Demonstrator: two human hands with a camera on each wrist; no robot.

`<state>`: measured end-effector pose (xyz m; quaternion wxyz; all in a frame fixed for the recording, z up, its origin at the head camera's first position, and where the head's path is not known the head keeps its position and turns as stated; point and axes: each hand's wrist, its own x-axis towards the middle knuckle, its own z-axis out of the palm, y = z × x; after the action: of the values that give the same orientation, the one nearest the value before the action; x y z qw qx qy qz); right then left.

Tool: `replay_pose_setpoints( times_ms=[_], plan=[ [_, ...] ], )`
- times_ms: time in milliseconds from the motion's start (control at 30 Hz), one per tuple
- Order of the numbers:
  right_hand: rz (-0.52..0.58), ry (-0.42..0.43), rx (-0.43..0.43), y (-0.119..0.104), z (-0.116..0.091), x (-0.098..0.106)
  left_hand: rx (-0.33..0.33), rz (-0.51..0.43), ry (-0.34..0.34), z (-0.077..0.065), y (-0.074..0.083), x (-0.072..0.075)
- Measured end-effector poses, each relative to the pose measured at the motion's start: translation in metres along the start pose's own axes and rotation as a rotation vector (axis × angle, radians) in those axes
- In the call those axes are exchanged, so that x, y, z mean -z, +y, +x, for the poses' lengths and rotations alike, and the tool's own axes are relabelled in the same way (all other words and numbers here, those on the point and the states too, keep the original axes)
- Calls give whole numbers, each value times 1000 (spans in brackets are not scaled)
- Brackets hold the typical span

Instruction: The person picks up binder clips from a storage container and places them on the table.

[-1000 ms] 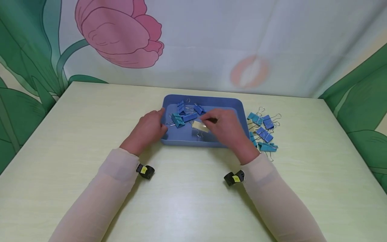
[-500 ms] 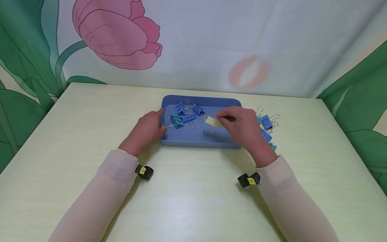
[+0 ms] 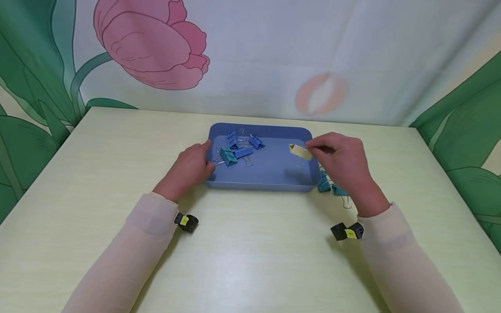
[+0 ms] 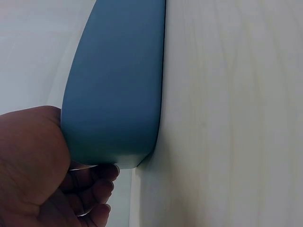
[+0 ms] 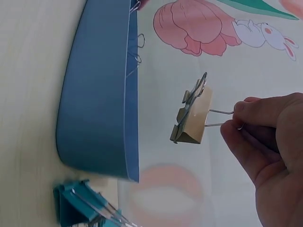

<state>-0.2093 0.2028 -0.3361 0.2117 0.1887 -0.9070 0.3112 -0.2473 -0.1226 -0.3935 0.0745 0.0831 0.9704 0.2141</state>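
My right hand (image 3: 344, 163) pinches a pale yellow binder clip (image 3: 300, 152) by one wire handle, holding it up over the right end of the blue tray (image 3: 258, 187). In the right wrist view, thumb and fingertips grip the handle, and the clip (image 5: 195, 118) hangs clear of the tray wall (image 5: 97, 99). At the tray's left end my left hand (image 3: 189, 166) grips the rim, thumb inside; in the left wrist view its fingers curl by the end wall. A teal binder clip (image 3: 228, 156) and several blue binder clips (image 3: 244, 151) lie in the tray's left half.
Just right of the tray, teal binder clips (image 3: 339, 190) lie on the pale wooden table (image 3: 250, 243); my right hand hides much of that pile. Behind the table's back edge hangs a curtain (image 3: 250, 56) with a flower print.
My right hand has carried the yellow binder clip rightward, from the middle of the tray to over its right end. My left hand stays at the left rim.
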Motion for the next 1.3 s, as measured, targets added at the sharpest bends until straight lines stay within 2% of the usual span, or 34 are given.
replay_pose_setpoints(
  times_ms=[233, 500, 667, 867, 1100, 1300],
  plan=[
    [-91, 29, 17, 12, -6, 11, 6, 0, 6, 1, -1, -2],
    [-113, 50, 22, 21, -12, 24, 8, 5, 9, 1, -1, -3],
    [-124, 61, -8, 25, -15, 34, 5, 1, 11, 1, -1, -4],
    [-189, 80, -17, 33, -15, 45, 2, 3, 10, 1, -1, -3],
    [-234, 42, -26, 47, -16, 56, 12, -3, 3, 2, 2, -2],
    [-270, 20, -73, 59, -18, 62, 31, -17, -8, 3, 3, -1]
  ],
)
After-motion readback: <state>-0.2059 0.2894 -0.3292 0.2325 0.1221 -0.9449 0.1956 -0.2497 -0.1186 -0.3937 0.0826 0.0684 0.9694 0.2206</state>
